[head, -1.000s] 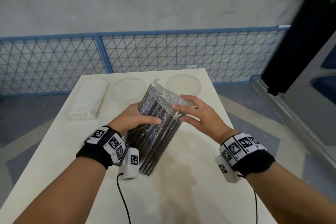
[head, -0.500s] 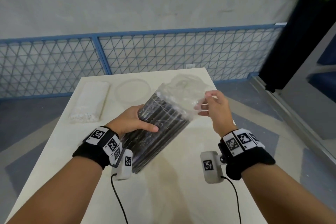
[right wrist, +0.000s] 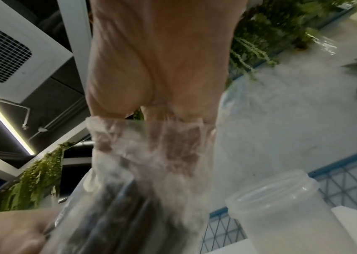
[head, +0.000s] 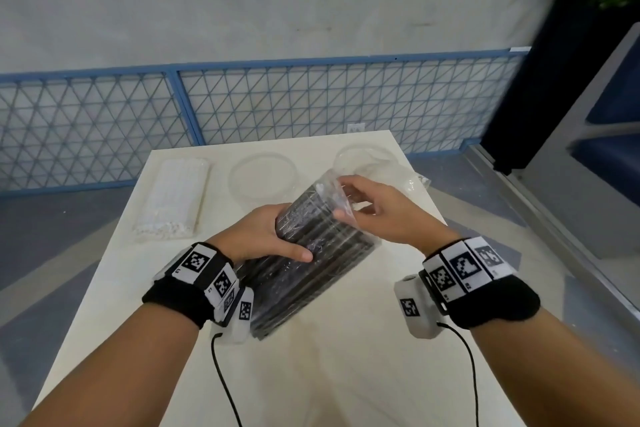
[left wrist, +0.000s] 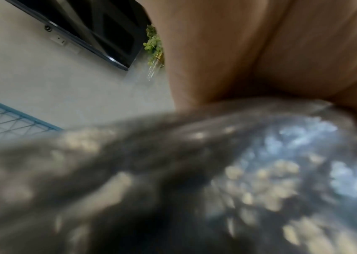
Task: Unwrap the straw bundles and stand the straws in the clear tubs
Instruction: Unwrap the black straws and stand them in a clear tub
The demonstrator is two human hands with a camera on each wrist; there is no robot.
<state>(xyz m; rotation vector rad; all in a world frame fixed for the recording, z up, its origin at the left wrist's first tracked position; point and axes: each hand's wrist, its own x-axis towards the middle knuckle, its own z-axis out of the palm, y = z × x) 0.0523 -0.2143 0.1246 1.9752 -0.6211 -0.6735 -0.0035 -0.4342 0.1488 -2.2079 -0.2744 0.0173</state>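
Observation:
A bundle of black straws (head: 311,263) in clear wrap is held tilted above the table (head: 311,374). My left hand (head: 273,236) grips its middle, thumb across the top. At the bundle's far end my right hand (head: 349,208) pinches the loose clear wrap (head: 330,189). In the right wrist view the crumpled wrap (right wrist: 151,147) covers my fingers, with black straws (right wrist: 112,214) below. The left wrist view shows only the blurred bundle (left wrist: 173,189) against my palm. Two clear tubs (head: 263,173) (head: 367,156) stand at the table's far side. A wrapped white straw bundle (head: 173,198) lies far left.
A scrap of clear plastic (head: 417,180) lies at the table's right edge beside the right tub (right wrist: 281,206). Blue mesh fencing (head: 311,100) runs behind the table. A dark planter (head: 554,62) stands at the right. Wrist cables hang over the near table.
My right hand pulled clear plastic away to the right, then came back to the bundle's far end. A plastic scrap now lies at the table's right edge. The bundle tilts lower.

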